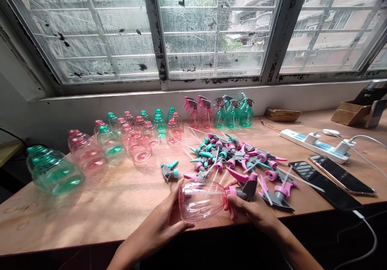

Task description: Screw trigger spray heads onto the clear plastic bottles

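My left hand (165, 217) wraps round the body of a clear pink spray bottle (201, 199) lying sideways above the table's front edge. My right hand (250, 209) grips the bottle's neck, where a pink and grey trigger sprayer head (244, 187) sits on it. Just behind lies a heap of loose trigger heads (236, 157) in pink, teal and grey, with their dip tubes sticking out. One teal and grey head (169, 171) lies apart to the left of the heap.
Several empty pink and green bottles (136, 135) stand at the back left, with a larger green one (54, 171) near the left edge. Finished spray bottles (220, 114) stand under the window. A power strip (314, 141), two phones (329, 179) and a cardboard box (350, 112) lie to the right.
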Tool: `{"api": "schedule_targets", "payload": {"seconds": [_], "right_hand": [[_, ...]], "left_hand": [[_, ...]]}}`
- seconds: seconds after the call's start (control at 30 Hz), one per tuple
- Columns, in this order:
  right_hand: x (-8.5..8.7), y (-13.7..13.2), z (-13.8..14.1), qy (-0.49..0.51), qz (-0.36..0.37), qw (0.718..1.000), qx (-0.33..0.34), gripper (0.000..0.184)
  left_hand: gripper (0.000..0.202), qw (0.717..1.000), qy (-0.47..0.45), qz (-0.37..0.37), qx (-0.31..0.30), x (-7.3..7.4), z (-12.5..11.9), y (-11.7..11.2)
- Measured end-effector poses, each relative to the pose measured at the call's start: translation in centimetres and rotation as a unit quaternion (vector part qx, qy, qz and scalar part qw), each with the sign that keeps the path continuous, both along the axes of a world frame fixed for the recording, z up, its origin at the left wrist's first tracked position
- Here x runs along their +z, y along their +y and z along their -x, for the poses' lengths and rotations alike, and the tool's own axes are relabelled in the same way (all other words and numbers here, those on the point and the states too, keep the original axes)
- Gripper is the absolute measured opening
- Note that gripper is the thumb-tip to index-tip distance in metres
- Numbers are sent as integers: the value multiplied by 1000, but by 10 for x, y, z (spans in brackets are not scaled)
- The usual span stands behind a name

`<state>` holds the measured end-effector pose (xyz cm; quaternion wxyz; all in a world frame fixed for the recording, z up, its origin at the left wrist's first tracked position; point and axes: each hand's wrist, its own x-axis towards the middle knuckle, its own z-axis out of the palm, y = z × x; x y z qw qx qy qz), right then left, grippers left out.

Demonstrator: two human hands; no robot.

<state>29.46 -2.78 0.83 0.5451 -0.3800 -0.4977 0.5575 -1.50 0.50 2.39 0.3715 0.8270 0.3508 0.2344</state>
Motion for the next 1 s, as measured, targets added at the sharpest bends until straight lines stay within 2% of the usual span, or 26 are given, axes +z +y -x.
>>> {"api": "schedule_targets", "payload": {"seconds": [0.4, 0.67, 1.0], "right_hand": [[8, -1, 2, -5, 2, 1000, 2, 53], [0, 0, 1, 19, -2, 1000, 8, 45], [2, 0, 1, 23, -6, 1000, 8, 40]], "left_hand": [[103, 1000, 8, -7, 4, -2, 1, 0], [103, 1000, 12, -13, 5, -2, 1, 1], [101, 1000, 16, -17, 8, -1, 0, 0]]}}
